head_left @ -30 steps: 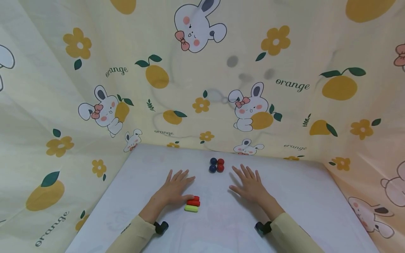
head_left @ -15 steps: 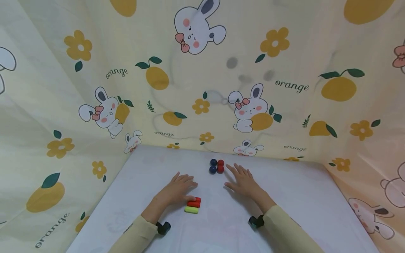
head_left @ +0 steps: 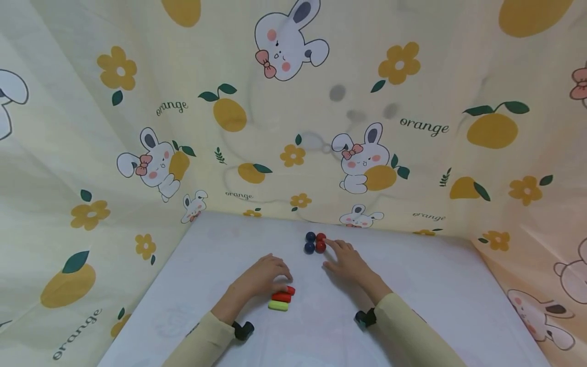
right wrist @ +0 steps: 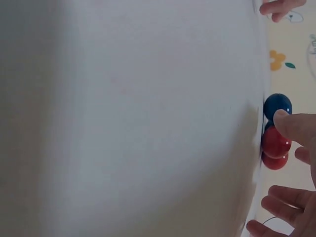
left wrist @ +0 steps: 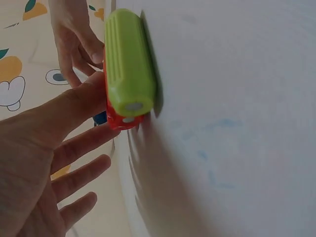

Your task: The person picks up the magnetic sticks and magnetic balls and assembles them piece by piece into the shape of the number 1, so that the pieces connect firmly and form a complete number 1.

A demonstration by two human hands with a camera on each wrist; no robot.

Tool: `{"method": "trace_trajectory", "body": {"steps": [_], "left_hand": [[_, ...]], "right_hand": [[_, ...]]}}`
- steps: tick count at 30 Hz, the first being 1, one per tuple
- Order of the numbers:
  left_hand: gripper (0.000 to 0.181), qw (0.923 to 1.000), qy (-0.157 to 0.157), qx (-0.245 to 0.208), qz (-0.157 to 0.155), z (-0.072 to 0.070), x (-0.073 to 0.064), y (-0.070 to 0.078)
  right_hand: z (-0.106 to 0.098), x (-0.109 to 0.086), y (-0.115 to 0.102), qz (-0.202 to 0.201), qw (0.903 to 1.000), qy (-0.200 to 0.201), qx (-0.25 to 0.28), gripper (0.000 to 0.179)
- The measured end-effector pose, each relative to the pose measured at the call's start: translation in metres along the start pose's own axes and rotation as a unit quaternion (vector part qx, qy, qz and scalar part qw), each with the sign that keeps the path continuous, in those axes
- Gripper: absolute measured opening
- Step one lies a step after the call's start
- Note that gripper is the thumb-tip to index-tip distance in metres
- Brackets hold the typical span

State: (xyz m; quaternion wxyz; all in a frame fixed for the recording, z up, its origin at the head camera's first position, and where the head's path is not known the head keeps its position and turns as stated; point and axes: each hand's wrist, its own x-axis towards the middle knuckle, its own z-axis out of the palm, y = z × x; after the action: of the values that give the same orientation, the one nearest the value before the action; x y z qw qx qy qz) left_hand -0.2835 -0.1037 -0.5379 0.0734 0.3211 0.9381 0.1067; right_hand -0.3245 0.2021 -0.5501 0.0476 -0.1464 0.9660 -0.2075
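Note:
My left hand (head_left: 262, 277) reaches over the far red rod (head_left: 291, 290), thumb at its top and index finger bent just beyond it. Beside it lie a second red rod (head_left: 281, 297) and a ribbed yellow-green rod (left wrist: 129, 61) with a grey dot on its end. In the left wrist view the other fingers spread loosely, and the green rod partly hides the red ones. My right hand (head_left: 347, 261) is at the ball cluster, index fingertip by the far red ball (head_left: 321, 237), thumb apart from the near red ball (head_left: 320, 247). Two dark blue balls (head_left: 309, 247) sit left of these.
A white tabletop (head_left: 390, 285) carries the rods and balls. Behind and at both sides hangs a cream cloth (head_left: 275, 102) printed with rabbits and oranges. Each sleeved wrist wears a small black camera (head_left: 243, 330).
My right hand has moved left to the red balls. The left hand has shifted slightly right, its fingers bending in beyond the far red rod, which has slid slightly right.

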Motion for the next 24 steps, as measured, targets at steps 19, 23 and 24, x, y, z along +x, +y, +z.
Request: {"method": "trace_trajectory", "body": {"steps": [19,23,24], "left_hand": [[0.014,0.9994,-0.010,-0.016,0.030,0.002,0.004,0.007],[0.018,0.9995,-0.005,-0.024,0.021,0.004,0.006,0.008],[0.019,0.9994,-0.005,-0.031,0.013,0.005,0.007,0.008]], "right_hand": [[0.007,0.021,-0.006,0.010,0.9995,0.012,-0.027,0.071],[0.006,0.022,-0.009,0.001,0.9993,0.016,-0.033,0.066],[0.006,0.022,-0.009,-0.002,0.9993,0.018,-0.034,0.065]]}}
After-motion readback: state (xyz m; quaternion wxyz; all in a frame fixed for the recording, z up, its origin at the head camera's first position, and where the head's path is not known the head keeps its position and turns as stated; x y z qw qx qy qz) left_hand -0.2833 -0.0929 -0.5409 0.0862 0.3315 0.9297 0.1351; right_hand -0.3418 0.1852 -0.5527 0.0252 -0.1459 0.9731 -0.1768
